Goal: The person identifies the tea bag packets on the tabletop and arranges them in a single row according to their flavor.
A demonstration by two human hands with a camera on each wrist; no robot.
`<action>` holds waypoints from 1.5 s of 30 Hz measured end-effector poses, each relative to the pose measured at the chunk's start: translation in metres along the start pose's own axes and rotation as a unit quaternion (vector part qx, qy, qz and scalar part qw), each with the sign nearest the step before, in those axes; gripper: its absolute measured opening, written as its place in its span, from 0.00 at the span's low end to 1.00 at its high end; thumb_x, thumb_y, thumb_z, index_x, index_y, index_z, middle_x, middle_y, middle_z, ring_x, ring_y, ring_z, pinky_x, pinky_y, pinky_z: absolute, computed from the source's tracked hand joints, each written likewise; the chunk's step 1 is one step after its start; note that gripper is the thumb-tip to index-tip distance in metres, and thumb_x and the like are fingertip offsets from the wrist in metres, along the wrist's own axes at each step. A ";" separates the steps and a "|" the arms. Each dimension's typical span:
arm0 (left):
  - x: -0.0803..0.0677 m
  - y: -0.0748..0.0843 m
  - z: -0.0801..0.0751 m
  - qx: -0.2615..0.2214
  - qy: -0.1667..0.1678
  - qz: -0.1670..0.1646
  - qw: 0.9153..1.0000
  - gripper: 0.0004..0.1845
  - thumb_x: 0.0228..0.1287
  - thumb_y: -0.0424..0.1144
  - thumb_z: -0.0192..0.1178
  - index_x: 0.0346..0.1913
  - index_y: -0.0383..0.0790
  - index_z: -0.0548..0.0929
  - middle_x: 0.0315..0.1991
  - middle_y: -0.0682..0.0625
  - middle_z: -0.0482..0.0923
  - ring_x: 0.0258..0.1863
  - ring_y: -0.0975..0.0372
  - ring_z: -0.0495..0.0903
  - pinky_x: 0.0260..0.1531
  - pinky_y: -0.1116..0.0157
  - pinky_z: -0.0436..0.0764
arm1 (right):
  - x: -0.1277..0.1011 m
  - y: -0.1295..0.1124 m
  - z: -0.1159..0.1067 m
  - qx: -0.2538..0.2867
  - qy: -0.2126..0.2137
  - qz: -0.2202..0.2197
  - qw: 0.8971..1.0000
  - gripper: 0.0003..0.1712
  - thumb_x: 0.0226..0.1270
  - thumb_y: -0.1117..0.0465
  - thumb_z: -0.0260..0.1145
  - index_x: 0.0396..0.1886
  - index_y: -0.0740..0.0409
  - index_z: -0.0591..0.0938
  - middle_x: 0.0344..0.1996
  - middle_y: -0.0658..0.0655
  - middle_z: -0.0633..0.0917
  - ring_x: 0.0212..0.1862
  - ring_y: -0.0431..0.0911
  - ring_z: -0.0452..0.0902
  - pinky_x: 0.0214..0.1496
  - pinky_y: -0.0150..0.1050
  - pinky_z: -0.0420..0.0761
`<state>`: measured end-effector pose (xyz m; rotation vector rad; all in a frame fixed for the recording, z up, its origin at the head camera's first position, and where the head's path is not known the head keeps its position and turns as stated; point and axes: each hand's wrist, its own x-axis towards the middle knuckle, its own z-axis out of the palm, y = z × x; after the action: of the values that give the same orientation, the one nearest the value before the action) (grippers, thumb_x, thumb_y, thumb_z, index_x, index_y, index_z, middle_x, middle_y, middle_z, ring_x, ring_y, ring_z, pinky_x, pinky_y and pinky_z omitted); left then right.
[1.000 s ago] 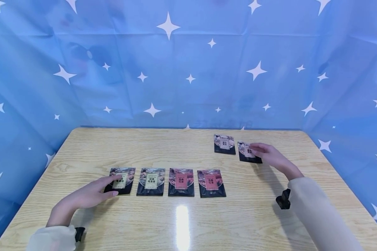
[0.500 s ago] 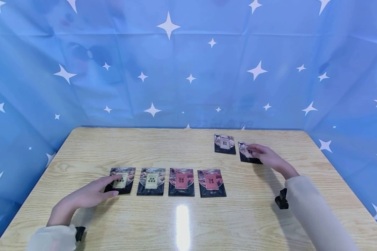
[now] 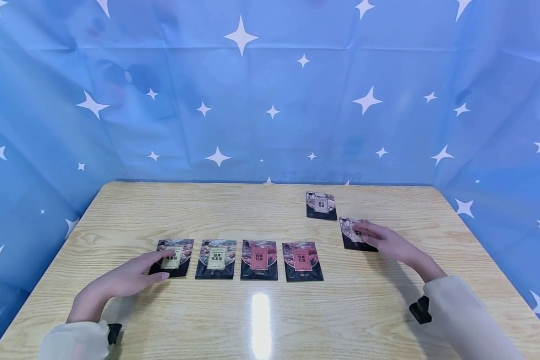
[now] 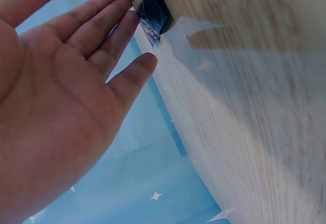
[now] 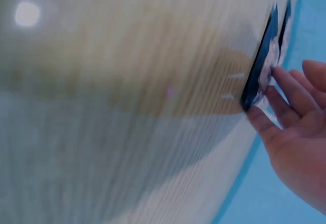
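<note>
Four dark tea packets lie in a row on the wooden table (image 3: 270, 215): two with green labels (image 3: 173, 257) (image 3: 216, 259) and two with red labels (image 3: 259, 259) (image 3: 302, 261). My left hand (image 3: 165, 265) lies flat with its fingertips on the leftmost green packet (image 4: 150, 10). My right hand (image 3: 363, 235) presses straight fingers on a pale-labelled packet (image 3: 352, 234) at the right, its thumb by the packet's near edge (image 5: 262, 66). Another pale-labelled packet (image 3: 321, 205) lies alone farther back.
A blue star-printed cloth (image 3: 270, 100) walls the table at the back and both sides. Bare wood runs along the table's far left and near edge, with a bright light glare (image 3: 262, 320) in front of the row.
My right hand has drawn the pale-labelled packet toward me, away from the packet at the back. The left hand and the row of four have not moved.
</note>
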<state>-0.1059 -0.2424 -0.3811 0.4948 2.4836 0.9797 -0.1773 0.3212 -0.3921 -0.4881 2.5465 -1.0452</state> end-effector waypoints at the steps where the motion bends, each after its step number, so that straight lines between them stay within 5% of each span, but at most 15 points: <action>1: 0.000 0.000 0.000 0.000 -0.001 -0.001 1.000 0.33 0.66 0.44 0.54 0.67 0.30 0.58 0.64 0.26 0.52 0.62 0.33 0.49 0.52 0.37 0.58 | -0.002 -0.001 0.002 -0.001 -0.001 -0.003 1.000 0.24 0.72 0.67 0.46 0.66 0.69 0.61 0.65 0.73 0.55 0.66 0.68 0.46 0.60 0.62 0.58; 23: 0.001 -0.002 0.000 0.004 -0.002 0.005 1.000 0.33 0.66 0.44 0.54 0.67 0.29 0.58 0.64 0.27 0.53 0.62 0.33 0.50 0.53 0.37 0.58 | -0.035 -0.039 0.045 -0.047 -0.031 -0.025 0.998 0.25 0.71 0.62 0.51 0.66 0.61 0.65 0.62 0.65 0.67 0.62 0.61 0.61 0.55 0.56 0.67; 37: 0.002 -0.004 0.000 -0.001 -0.006 -0.003 1.000 0.33 0.66 0.44 0.54 0.67 0.30 0.58 0.64 0.27 0.53 0.62 0.34 0.50 0.52 0.37 0.59 | -0.036 -0.043 0.050 -0.060 -0.031 -0.056 0.996 0.24 0.71 0.64 0.50 0.66 0.63 0.64 0.61 0.65 0.68 0.62 0.60 0.62 0.55 0.56 0.67; 45: 0.002 -0.003 0.000 0.004 -0.004 -0.001 1.000 0.33 0.66 0.44 0.54 0.67 0.30 0.58 0.64 0.28 0.54 0.62 0.34 0.51 0.52 0.37 0.59 | -0.035 -0.046 0.045 -0.046 -0.036 -0.035 0.998 0.24 0.72 0.62 0.50 0.66 0.59 0.65 0.64 0.67 0.64 0.64 0.63 0.56 0.57 0.59 0.64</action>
<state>-0.1078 -0.2435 -0.3835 0.4989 2.4810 0.9645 -0.1184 0.2786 -0.3820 -0.6336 2.5384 -0.9192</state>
